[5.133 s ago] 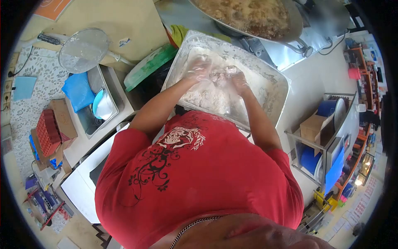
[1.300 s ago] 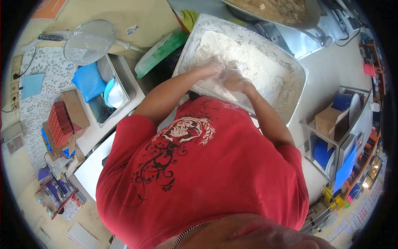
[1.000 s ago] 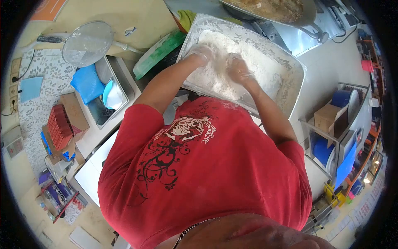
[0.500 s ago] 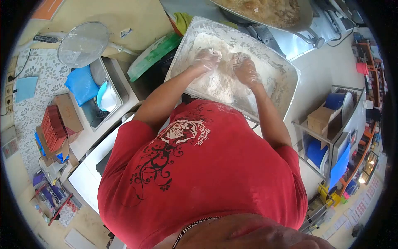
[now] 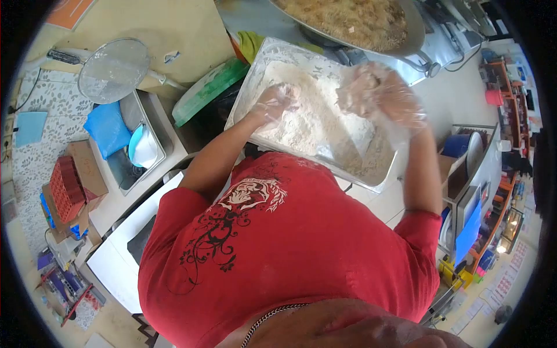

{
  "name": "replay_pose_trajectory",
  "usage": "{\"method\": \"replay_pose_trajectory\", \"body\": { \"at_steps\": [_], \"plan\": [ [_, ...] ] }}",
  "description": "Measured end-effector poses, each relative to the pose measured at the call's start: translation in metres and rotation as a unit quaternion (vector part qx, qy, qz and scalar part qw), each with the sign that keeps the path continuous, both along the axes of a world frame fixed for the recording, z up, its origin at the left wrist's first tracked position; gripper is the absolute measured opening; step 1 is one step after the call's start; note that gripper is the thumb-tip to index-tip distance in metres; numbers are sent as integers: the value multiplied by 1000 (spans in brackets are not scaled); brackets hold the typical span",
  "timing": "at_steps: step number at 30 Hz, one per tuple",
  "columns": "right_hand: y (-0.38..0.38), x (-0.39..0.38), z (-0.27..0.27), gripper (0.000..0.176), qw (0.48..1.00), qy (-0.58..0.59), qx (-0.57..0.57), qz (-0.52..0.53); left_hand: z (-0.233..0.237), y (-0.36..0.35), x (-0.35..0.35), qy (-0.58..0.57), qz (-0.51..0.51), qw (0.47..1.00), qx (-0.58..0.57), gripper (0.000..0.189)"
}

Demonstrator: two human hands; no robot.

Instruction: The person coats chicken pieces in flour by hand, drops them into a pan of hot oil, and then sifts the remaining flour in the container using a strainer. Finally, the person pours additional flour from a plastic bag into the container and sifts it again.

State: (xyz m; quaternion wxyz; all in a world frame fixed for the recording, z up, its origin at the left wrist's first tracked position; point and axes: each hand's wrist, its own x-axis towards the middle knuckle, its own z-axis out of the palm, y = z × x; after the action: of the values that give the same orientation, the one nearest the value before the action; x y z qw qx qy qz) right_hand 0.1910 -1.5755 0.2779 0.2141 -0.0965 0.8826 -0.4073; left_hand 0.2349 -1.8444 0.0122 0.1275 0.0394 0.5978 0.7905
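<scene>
A deep metal tray [image 5: 378, 184] holds white flour [image 5: 307, 124], heaped toward the middle. My left hand [image 5: 277, 105], in a clear plastic glove, is over the tray's left side against the flour. Its fingers are curled, and what they hold, if anything, is hidden. My right hand [image 5: 394, 98], gloved the same way, is raised over the tray's far right edge. It is closed round a lumpy flour-coated piece of food [image 5: 355, 95], whose kind is not clear. Beyond the tray, a wide pan [image 5: 420, 43] holds browned pieces in bubbling oil [image 5: 348, 23].
Left of the tray lean a green lid [image 5: 212, 90] and a round mesh strainer [image 5: 113, 69]. A metal basin [image 5: 159, 110] holds a blue bag [image 5: 108, 129] and a bowl [image 5: 145, 148]. A red basket [image 5: 68, 188] sits farther left. A rack [image 5: 464, 191] stands at right.
My right hand has lifted out of the flour and moved up and right with a coated piece. My left hand has shifted slightly left and down. The view has tilted, showing more of the pan.
</scene>
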Motion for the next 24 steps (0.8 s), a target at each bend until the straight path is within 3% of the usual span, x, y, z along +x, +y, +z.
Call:
{"method": "replay_pose_trajectory", "body": {
  "at_steps": [1,3,4,5,7,8,10,13,15,17,19,20,23,24],
  "plan": [
    [5,-7,19,33,998,-31,-59,-12,-5,-4,0,-6,-24,1000,-13,25],
    [8,-20,59,32,997,15,-66,27,-11,-11,2,-20,-70,997,-41,37],
    [8,-28,81,29,993,92,-14,75,-4,-10,5,-35,-46,998,-31,32],
    [10,-35,93,27,977,169,37,125,19,-9,11,-31,-45,992,-117,29],
    [27,-62,94,29,906,358,137,179,73,-10,18,-25,-37,957,-287,25],
    [36,-85,90,29,865,414,196,208,36,-9,17,-39,-13,980,-197,23],
    [52,-141,77,30,770,491,317,255,37,-10,16,8,-24,955,-296,27],
    [-2,-155,86,32,878,360,276,151,20,-13,18,83,-43,907,-410,31],
    [-40,-182,71,34,878,325,336,107,21,-15,19,65,-82,882,-460,31],
    [-57,-237,38,35,759,322,506,253,17,-16,25,53,-55,892,-446,29],
    [-83,-243,35,34,781,289,493,253,29,-17,30,43,-44,890,-453,28],
    [-103,-220,41,33,864,253,394,183,35,-20,34,69,-36,881,-467,29],
    [-106,-289,-21,29,802,339,391,298,61,-39,49,10,21,913,-407,29],
    [-107,-304,-39,28,783,368,376,333,51,-52,57,133,78,898,-413,26]
  ]
}}
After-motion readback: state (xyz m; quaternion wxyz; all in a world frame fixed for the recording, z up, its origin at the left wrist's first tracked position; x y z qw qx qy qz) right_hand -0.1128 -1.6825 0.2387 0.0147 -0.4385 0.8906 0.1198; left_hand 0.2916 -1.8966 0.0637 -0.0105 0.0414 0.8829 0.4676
